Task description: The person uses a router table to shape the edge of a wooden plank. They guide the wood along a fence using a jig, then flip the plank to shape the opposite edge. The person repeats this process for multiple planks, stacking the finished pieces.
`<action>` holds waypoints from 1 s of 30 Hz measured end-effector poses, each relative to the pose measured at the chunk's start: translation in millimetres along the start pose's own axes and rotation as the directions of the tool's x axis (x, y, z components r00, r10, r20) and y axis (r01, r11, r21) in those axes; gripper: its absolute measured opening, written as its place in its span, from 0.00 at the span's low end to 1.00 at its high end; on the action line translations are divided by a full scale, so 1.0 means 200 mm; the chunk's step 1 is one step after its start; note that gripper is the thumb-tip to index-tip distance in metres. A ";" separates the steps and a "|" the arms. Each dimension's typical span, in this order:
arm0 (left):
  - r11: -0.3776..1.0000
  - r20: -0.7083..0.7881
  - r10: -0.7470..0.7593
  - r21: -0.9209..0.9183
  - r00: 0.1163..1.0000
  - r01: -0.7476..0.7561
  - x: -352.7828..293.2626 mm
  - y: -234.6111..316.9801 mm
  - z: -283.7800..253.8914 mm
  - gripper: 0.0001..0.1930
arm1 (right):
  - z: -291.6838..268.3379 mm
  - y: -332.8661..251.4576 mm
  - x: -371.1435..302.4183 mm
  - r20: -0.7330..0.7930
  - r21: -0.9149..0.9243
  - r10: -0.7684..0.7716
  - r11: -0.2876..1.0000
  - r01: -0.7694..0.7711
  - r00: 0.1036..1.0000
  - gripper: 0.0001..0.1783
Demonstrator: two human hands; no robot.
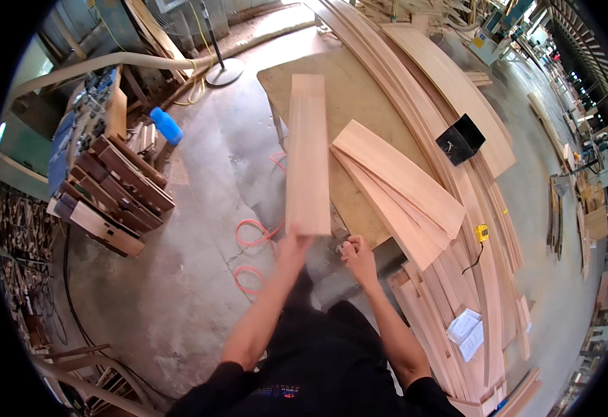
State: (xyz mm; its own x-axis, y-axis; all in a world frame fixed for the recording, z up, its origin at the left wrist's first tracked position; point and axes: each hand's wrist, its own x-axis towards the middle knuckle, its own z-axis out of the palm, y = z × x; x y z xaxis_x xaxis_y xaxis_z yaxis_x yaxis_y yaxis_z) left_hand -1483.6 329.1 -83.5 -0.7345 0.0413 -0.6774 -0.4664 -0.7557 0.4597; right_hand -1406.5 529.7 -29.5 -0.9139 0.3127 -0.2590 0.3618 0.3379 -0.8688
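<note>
A long, pale wooden board (308, 153) points away from me over the left part of a tan worktable (276, 83). My left hand (294, 249) grips its near end, slightly blurred. Just right of that end, my right hand (358, 258) is closed with its fingers curled. A small dark object (341, 240) shows at its fingertips; I cannot make out what it is. Several similar boards (401, 184) lie fanned out on the table's right side, overlapping one another.
Long planks (450, 149) run along the right, carrying a black open box (461, 139), a yellow tape measure (482, 233) and white papers (466, 332). A red hose (248, 233) coils on the floor. At left are a blue bottle (166, 126) and stacked dark wood pieces (116, 187).
</note>
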 end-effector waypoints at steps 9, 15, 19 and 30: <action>0.966 -0.160 -0.117 -0.247 0.980 0.075 0.61 0.27 0.44 0.13 | -0.50 0.03 -0.04 -0.050 -0.267 0.011 0.963 -0.024 0.999 0.29; 0.998 -0.145 -0.051 -0.051 0.988 0.044 0.24 0.16 0.13 0.07 | -0.91 -0.04 0.38 -0.028 -0.746 -0.299 0.641 0.179 0.954 0.50; 0.991 -0.225 -0.126 -0.078 0.966 0.112 -0.21 -0.06 -0.30 0.07 | -1.12 -0.12 0.77 0.170 -0.877 -0.390 0.358 0.319 0.905 0.66; 0.991 -0.565 0.012 -0.105 0.825 -0.087 -1.19 -0.87 -0.71 0.10 | -1.22 -0.09 0.78 0.436 -0.690 -0.281 0.505 0.518 0.855 0.60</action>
State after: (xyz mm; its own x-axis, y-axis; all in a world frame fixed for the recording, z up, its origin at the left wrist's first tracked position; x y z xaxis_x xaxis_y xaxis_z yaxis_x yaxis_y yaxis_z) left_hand -1158.3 357.5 -83.7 -0.3332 -0.3443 -0.8777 -0.3467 -0.8210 0.4536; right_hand -1509.5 788.9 48.0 -0.9632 -0.2151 -0.1613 -0.1640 0.9454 -0.2816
